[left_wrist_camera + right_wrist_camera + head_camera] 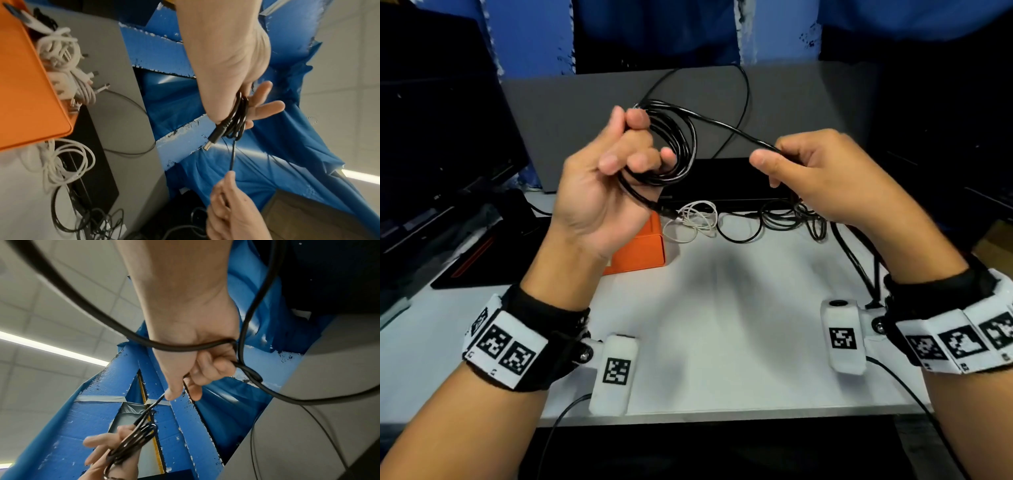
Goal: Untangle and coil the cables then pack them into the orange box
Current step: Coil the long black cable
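Note:
My left hand is raised above the desk and grips a coil of thin black cable, with several loops round its fingers. The cable's barrel plug hangs below the palm. From the coil a single strand runs right to my right hand, which pinches it between thumb and forefinger. In the right wrist view the right hand holds that strand above the coil. The orange box stands on the white desk under my left hand, partly hidden.
A tangled white cable and a heap of black cables lie behind the box, in front of a flat black device. White cables and a charger lie by the box's wall. A monitor stands left, a grey panel behind.

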Action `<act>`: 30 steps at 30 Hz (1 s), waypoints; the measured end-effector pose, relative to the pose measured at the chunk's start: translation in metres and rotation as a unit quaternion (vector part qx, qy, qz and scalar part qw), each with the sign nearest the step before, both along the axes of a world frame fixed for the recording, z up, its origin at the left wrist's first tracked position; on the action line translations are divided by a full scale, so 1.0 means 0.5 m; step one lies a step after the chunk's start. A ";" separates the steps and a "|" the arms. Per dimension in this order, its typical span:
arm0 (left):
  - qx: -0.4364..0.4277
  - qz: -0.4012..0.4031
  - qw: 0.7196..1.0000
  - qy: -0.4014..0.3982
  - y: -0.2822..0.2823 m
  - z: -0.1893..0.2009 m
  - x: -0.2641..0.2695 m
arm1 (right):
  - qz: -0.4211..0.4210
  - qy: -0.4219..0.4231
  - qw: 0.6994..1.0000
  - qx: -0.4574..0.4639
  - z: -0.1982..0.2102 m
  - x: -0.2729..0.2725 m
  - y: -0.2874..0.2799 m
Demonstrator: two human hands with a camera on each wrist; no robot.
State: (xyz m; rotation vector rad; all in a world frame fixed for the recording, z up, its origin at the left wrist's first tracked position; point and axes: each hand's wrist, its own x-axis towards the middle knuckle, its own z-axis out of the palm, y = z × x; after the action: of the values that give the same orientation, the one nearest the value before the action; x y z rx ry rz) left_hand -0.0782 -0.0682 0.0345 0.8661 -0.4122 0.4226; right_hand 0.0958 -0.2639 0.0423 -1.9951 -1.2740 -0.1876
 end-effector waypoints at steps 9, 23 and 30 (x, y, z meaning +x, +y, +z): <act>-0.104 0.096 0.990 -0.025 0.017 0.023 -0.019 | 0.024 0.073 0.978 -0.195 -0.011 0.058 -0.019; 0.223 0.177 0.937 0.200 -0.091 -0.030 0.028 | 0.132 0.027 0.990 0.028 -0.027 -0.084 0.043; 0.166 -0.050 0.971 0.167 -0.097 -0.037 0.016 | 0.163 0.126 0.971 0.123 -0.050 -0.102 0.068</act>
State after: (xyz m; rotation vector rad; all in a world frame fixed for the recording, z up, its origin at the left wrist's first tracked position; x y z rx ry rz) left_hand -0.0702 -0.1166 0.0160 1.2136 -0.2153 0.1090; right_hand 0.0447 -0.2297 0.0171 -1.5217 -1.3206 0.0640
